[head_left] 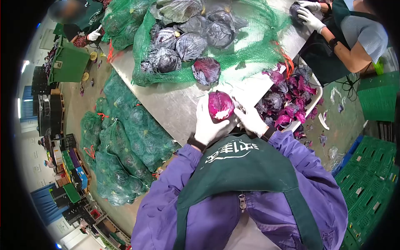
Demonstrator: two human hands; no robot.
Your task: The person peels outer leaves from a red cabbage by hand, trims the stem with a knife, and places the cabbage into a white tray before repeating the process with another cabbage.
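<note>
A trimmed red cabbage (221, 105), glossy purple with a pale patch low on its side, is held over the steel table's near edge. My left hand (207, 126), in a white glove, wraps round it from the left and below. My right hand (251, 121), also gloved, is closed just to the right of the cabbage; a small dark thing shows at its fingers, too hidden to name. Beyond my hands, an open green mesh bag (250, 54) spreads over the table with several untrimmed red cabbages (191, 46) on it. One loose cabbage (206, 71) lies at its near edge.
At right, a white bin (315, 100) holds purple leaves. Full mesh sacks (125, 154) stand on the floor at left. Stacked green crates (368, 183) are at lower right. One co-worker (354, 41) handles a cabbage across the table; another (83, 25) stands far left.
</note>
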